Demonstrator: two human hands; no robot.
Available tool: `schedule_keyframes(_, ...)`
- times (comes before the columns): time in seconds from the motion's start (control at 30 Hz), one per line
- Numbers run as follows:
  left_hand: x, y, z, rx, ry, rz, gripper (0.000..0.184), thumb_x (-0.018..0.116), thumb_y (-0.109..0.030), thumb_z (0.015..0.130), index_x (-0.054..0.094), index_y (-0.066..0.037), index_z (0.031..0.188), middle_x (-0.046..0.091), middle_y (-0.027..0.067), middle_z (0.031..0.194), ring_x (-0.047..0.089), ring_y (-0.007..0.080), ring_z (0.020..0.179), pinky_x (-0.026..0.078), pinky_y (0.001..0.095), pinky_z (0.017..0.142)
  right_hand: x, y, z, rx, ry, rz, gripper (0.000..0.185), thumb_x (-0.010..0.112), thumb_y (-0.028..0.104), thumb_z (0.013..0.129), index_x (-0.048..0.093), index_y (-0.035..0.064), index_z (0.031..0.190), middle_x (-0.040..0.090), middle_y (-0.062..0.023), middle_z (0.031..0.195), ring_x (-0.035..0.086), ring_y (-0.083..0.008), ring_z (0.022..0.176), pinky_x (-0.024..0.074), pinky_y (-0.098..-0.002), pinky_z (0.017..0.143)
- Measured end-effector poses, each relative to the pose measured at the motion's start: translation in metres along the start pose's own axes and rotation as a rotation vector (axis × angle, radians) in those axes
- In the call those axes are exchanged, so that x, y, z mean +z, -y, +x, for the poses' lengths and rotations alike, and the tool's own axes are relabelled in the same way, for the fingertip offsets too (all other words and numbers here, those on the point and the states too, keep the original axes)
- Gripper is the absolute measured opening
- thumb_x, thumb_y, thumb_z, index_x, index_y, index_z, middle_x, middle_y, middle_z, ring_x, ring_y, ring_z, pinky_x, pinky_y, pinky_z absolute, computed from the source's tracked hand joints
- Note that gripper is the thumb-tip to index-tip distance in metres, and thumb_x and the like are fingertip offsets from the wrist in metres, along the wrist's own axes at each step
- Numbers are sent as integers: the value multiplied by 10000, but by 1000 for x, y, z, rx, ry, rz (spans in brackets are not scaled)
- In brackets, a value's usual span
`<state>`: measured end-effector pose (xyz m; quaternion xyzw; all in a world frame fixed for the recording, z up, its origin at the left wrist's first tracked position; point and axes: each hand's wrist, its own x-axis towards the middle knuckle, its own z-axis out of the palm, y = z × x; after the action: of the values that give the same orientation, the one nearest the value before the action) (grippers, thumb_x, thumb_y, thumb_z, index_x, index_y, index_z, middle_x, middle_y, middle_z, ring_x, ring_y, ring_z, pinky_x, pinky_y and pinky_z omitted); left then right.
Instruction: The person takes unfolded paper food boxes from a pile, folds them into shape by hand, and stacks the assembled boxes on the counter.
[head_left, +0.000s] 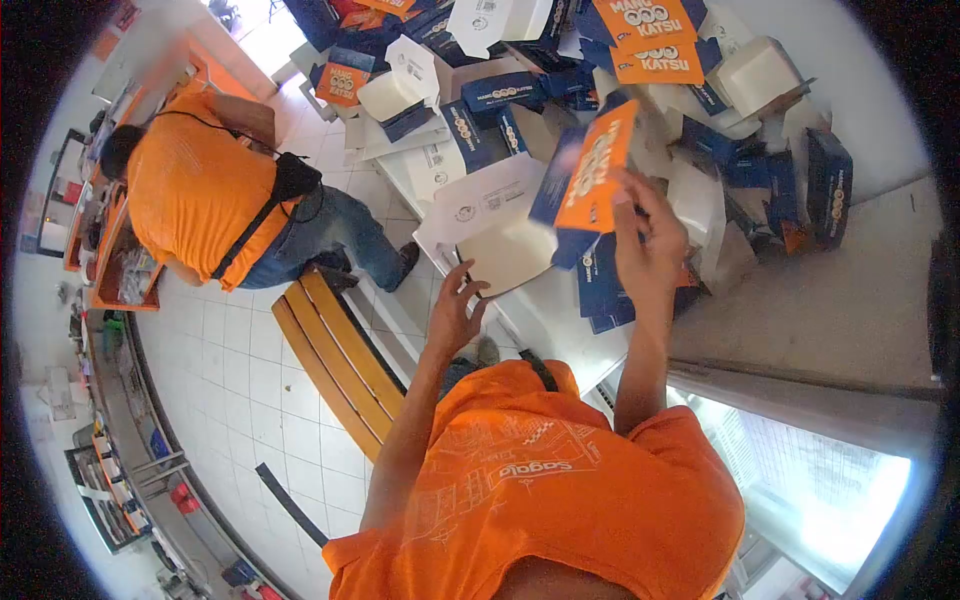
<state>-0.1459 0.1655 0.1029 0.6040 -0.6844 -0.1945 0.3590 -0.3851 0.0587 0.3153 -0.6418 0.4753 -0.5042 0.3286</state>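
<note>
“As we look down over the broad surface [810, 320], what takes up most of it?”

“A heap of Mang Katsu cartons [503, 92], navy, orange and white, piled along the far side. Nearer us lies an open white box [510, 265], its printed flap laid back toward the heap.”

“And where is the piece we're handling?”

“Just above that box's right side: an orange-and-navy carton [600, 165], held up in our right hand [652, 228], with the fingers closed on its edge. Our left hand [457, 315] sits at the box's near left edge, fingers spread wide and gripping nothing we can see.”

“How far along would we judge ourselves?”

“Partway. Some pieces in the heap look folded into shape, like the pale box [762, 78] toward its right end, while others seem to lie flat or loose. The open white box isn't closed yet, and the carton in our right hand isn't set down.”

“What can't we make out?”

“Blur softens the raised carton, so we can't tell if it's flat or folded. Overlapping pieces hide one another, and the upper edge of our view cuts the heap off, so we can't count it. We also can't tell whether our left fingertips press the box or merely hover beside it. The smallest print is unreadable.”
</note>
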Motion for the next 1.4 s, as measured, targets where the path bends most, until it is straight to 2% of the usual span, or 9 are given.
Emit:
schedule_keyframes(0.17,21,13,2,97,-17,-6,288,738,-42,780,685,-65,1062,555,159,1383,526,399,1240,490,471,1004,29,-44,0,55,252,123,392,605,273,1014,622,18,1311,685,-137,1188,632,-167,1104,520,-297,905)
schedule_keyframes(0.33,31,-2,-1,14,-72,-42,292,728,-72,788,689,-64,1077,602,170,1311,552,394,1198,494,465,989,56,-177,18,-456,271,-661,401,691,281,915,651,73,1256,726,-137,1072,683,-294,1046,534,-414,892)
schedule_keyframes(0.43,31,-8,-6,-76,-79,-94,295,724,-88,794,689,-63,1086,627,177,1271,564,391,1180,495,461,984,66,-176,13,-315,477,-683,325,717,309,875,709,118,1138,735,-100,1007,695,-314,965,544,-439,841)
schedule_keyframes(0.53,23,-3,-3,229,-119,9,332,713,-115,809,675,-51,1132,667,178,1190,591,387,1133,497,472,963,71,-174,20,-361,602,-720,266,729,348,858,745,149,1033,733,-91,961,701,-310,908,544,-442,811)
schedule_keyframes(0.6,22,-9,-8,41,-14,-210,327,722,-103,806,664,-45,1122,681,166,1132,605,379,1111,492,477,962,75,-179,24,-456,699,-740,261,736,369,846,754,150,986,727,-108,925,700,-319,887,543,-454,782)
schedule_keyframes(0.73,14,-33,-3,-59,-6,-203,233,740,-71,798,670,-52,1019,675,147,1055,628,347,1054,499,487,937,44,-174,47,-289,444,-731,299,742,364,840,737,124,1019,713,-142,855,696,-351,836,535,-482,755)
schedule_keyframes(0.8,20,-21,-5,178,-133,-57,148,745,-47,791,677,-64,922,656,123,1020,631,339,1016,495,496,940,33,-180,50,-163,372,-657,317,746,359,833,733,118,1039,706,-157,825,691,-365,819,535,-484,757)
schedule_keyframes(1.1,48,-8,-13,153,-184,190,203,830,-222,738,756,-123,899,697,80,937,633,299,982,477,453,884,46,-174,26,41,688,-796,375,756,292,752,725,122,1085,727,-147,1012,706,-349,961,544,-514,812)
schedule_keyframes(1.4,28,-18,-4,168,-219,191,238,829,-359,761,753,-140,814,728,-10,949,639,223,965,421,475,917,62,-212,24,40,294,-810,439,688,159,762,484,115,1148,684,-184,933,677,-429,926,517,-553,812)
